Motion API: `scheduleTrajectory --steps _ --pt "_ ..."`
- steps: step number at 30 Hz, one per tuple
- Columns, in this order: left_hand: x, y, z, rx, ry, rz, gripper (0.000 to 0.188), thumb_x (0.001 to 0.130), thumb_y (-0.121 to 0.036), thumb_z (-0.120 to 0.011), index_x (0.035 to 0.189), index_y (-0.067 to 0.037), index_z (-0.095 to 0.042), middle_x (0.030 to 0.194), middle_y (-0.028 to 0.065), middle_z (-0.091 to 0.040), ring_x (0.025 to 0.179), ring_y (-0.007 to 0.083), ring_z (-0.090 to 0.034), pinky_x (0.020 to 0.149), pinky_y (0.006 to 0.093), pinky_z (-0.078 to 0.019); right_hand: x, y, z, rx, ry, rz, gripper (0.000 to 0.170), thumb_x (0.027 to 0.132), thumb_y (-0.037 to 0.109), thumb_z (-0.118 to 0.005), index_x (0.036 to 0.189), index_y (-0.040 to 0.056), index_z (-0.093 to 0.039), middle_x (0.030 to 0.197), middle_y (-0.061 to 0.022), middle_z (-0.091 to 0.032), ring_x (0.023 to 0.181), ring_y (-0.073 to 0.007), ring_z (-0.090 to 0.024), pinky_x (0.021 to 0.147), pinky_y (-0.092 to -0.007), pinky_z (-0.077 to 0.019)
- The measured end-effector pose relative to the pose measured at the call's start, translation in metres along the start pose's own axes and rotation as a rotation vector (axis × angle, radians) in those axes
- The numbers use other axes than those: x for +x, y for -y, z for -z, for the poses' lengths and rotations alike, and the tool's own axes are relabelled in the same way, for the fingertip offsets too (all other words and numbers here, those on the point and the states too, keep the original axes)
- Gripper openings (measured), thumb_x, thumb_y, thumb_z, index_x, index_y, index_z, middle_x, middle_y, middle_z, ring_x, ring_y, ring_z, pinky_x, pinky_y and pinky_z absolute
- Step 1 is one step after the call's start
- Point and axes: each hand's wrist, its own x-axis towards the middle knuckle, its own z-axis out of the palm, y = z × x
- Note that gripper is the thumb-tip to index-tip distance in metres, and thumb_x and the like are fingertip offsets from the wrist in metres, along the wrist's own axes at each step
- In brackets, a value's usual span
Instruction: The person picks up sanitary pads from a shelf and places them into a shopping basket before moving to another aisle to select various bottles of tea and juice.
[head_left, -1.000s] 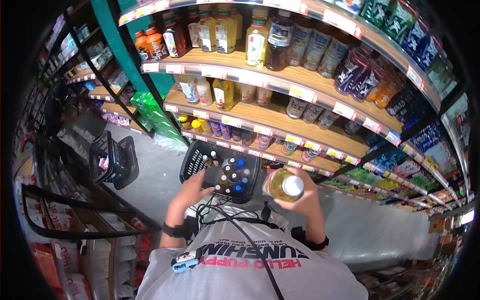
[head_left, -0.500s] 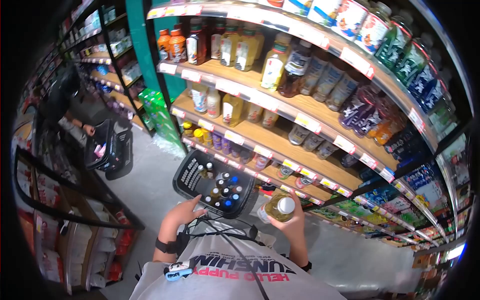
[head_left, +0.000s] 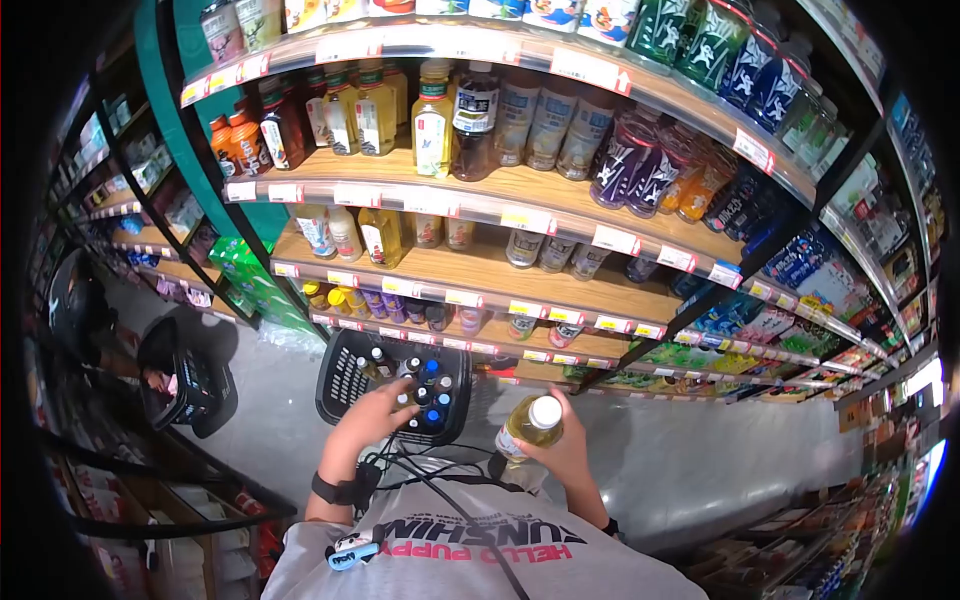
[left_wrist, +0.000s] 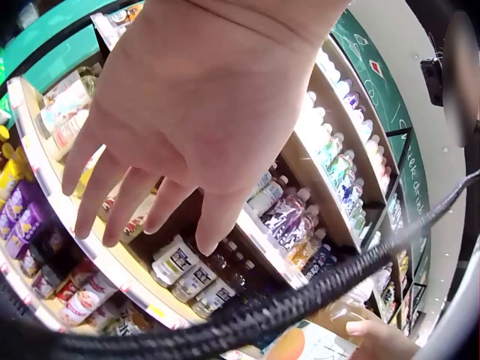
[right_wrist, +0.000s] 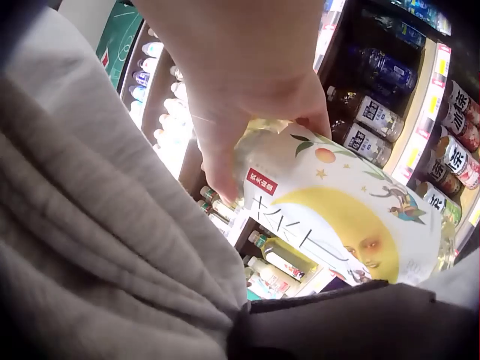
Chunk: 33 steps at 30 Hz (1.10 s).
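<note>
My right hand (head_left: 568,455) grips a large bottle of pale yellow drink (head_left: 537,430) with a white cap, in front of my shirt. In the right wrist view its white label (right_wrist: 337,202) shows a yellow crescent moon with a face, and the fingers wrap around the upper part. My left hand (head_left: 368,425) has its fingers extended and holds nothing; in the head view it overlaps the near side of a black shopping basket (head_left: 335,385). Several upright bottles (head_left: 432,393) with white and blue caps stand in that basket. The left wrist view shows the palm (left_wrist: 202,112) with fingers spread.
Drink shelves (head_left: 490,190) curve across the front, with tea bottles (head_left: 375,115) and purple bottles (head_left: 635,165). A second black basket (head_left: 185,385) is at the left, near another person (head_left: 85,305). Black cables (head_left: 430,465) hang over my shirt; a dark rail (head_left: 190,525) crosses the lower left.
The head view has shifted around. My left hand, beside the basket's near edge half a second ago, now overlaps the basket. The right hand keeps holding the bottle at the basket's right.
</note>
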Motion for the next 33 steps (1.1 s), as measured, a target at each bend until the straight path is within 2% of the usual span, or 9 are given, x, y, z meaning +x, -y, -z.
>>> scheduleTrajectory --steps 4,12,16,19,21,24,26,30,33 --pt "0.003 -0.005 -0.006 -0.052 0.112 -0.011 0.048 0.082 -0.028 -0.058 0.12 -0.001 -0.047 0.104 0.0227 -0.058 0.096 0.0369 -0.056 0.084 0.038 -0.0443 -0.001 0.005 0.001 -0.085 0.084 -0.038 0.075 0.056 0.028 -0.081 0.119 0.0024 -0.048 0.109 -0.0144 -0.057 0.1 -0.0256 -0.055 0.088 -0.0353 -0.0422" --pt "-0.021 0.011 0.002 -0.287 -0.105 0.161 0.038 0.083 -0.017 -0.058 0.116 -0.002 -0.049 0.095 0.0178 -0.063 0.087 0.0268 -0.063 0.075 0.0324 -0.0475 0.012 0.007 -0.013 -0.217 0.225 0.105 0.069 0.052 0.021 -0.082 0.112 0.0046 -0.052 0.108 -0.0116 -0.054 0.1 -0.0244 -0.054 0.087 -0.0342 -0.0432" --pt "-0.033 0.013 -0.006 -0.334 -0.284 0.026 0.025 0.082 -0.013 -0.056 0.105 -0.001 -0.056 0.088 0.0142 -0.064 0.083 0.0268 -0.062 0.073 0.0329 -0.0475 0.017 0.001 -0.022 -0.212 0.296 0.068 0.068 0.053 0.023 -0.081 0.112 0.0059 -0.053 0.108 -0.0122 -0.056 0.101 -0.0281 -0.053 0.087 -0.0376 -0.0421" --pt "-0.051 -0.008 0.029 -0.228 -0.353 -0.025 0.015 0.082 -0.008 -0.056 0.094 -0.002 -0.061 0.089 0.0115 -0.063 0.083 0.0229 -0.061 0.074 0.0322 -0.0467 0.025 -0.002 -0.029 -0.147 0.355 0.034 0.067 0.053 0.023 -0.082 0.111 0.0062 -0.053 0.106 -0.0119 -0.057 0.099 -0.0265 -0.055 0.086 -0.0369 -0.0433" --pt "-0.073 -0.024 0.062 -0.099 -0.618 -0.055 0.01 0.08 -0.006 -0.056 0.088 -0.003 -0.062 0.086 0.01 -0.063 0.08 0.0234 -0.06 0.073 0.0316 -0.0458 0.033 0.0 -0.037 -0.169 0.354 0.092 0.067 0.052 0.017 -0.082 0.111 0.0041 -0.052 0.103 -0.0111 -0.058 0.096 -0.0221 -0.057 0.084 -0.033 -0.0442" --pt "-0.128 -0.074 0.131 0.284 -1.101 -0.312 0.016 0.072 0.003 -0.049 0.085 0.002 -0.059 0.081 0.0136 -0.06 0.077 0.027 -0.058 0.072 0.0355 -0.0457 0.043 0.002 -0.045 -0.115 0.384 0.152 0.069 0.052 0.015 -0.082 0.113 0.0037 -0.051 0.105 -0.0103 -0.058 0.098 -0.0203 -0.056 0.085 -0.032 -0.0439" --pt "-0.155 -0.102 0.151 0.334 -1.505 -0.78 0.019 0.079 -0.008 -0.042 0.085 0.005 -0.055 0.081 0.0201 -0.059 0.072 0.0308 -0.058 0.069 0.0384 -0.0471 0.046 -0.005 -0.053 -0.053 0.392 0.183 0.069 0.053 0.02 -0.082 0.113 0.0051 -0.052 0.105 -0.0097 -0.057 0.099 -0.0229 -0.055 0.086 -0.0345 -0.0431" --pt "-0.165 -0.165 0.151 0.517 -1.702 -1.479 0.029 0.087 -0.023 -0.038 0.103 -0.001 -0.048 0.113 0.0145 -0.049 0.103 0.027 -0.048 0.089 0.0413 -0.0378 0.057 0.012 -0.066 -0.086 0.455 0.19 0.067 0.053 0.021 -0.081 0.112 0.0048 -0.053 0.105 -0.0109 -0.057 0.098 -0.0228 -0.055 0.086 -0.0339 -0.0434" --pt "-0.174 -0.167 0.128 0.82 -1.696 -1.366 0.029 0.085 -0.018 -0.046 0.108 0.0 -0.048 0.115 0.0122 -0.049 0.111 0.0235 -0.045 0.095 0.0379 -0.0359 0.067 0.004 -0.075 -0.184 0.517 0.228 0.069 0.054 0.018 -0.081 0.114 0.0014 -0.052 0.104 -0.0117 -0.059 0.096 -0.0202 -0.057 0.084 -0.0322 -0.045"
